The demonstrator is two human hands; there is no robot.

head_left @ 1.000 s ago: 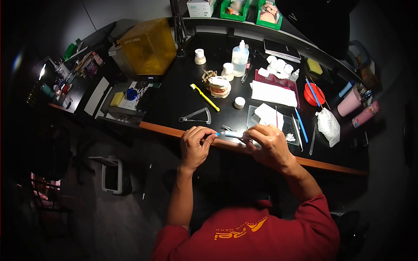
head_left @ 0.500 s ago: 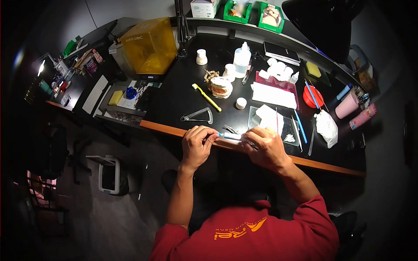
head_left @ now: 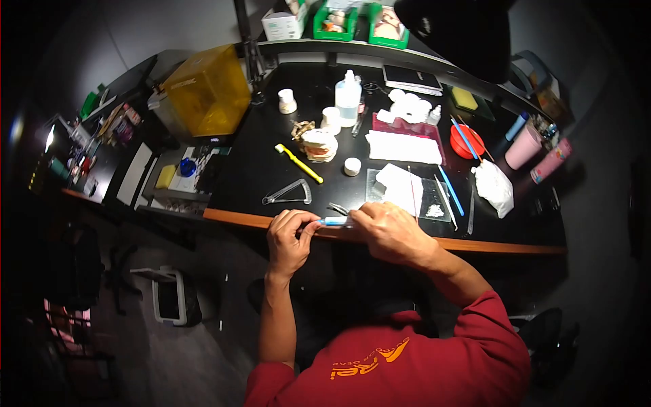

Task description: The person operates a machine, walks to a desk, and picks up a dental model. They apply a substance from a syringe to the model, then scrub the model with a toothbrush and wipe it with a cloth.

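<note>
Left hand (head_left: 288,239) and right hand (head_left: 388,232), each grip tight around blue-tipped tube (head_left: 333,221)

Black curved worktable (head_left: 258,163) with an orange front edge. Left of centre: yellow toothbrush (head_left: 299,163), metal caliper (head_left: 288,192) and a dental cast (head_left: 319,144). A small white jar (head_left: 352,166) sits just right of the cast. Upper centre: clear bottle (head_left: 348,98). Upper left: yellow box (head_left: 203,91). Right of centre: white towel (head_left: 404,147), glass slab (head_left: 427,203) and crumpled white bag (head_left: 493,186). Upper right: red bowl (head_left: 468,144) and pink tumbler (head_left: 525,150). By the front edge lies a small metal tool (head_left: 337,208), possibly tweezers.
</note>
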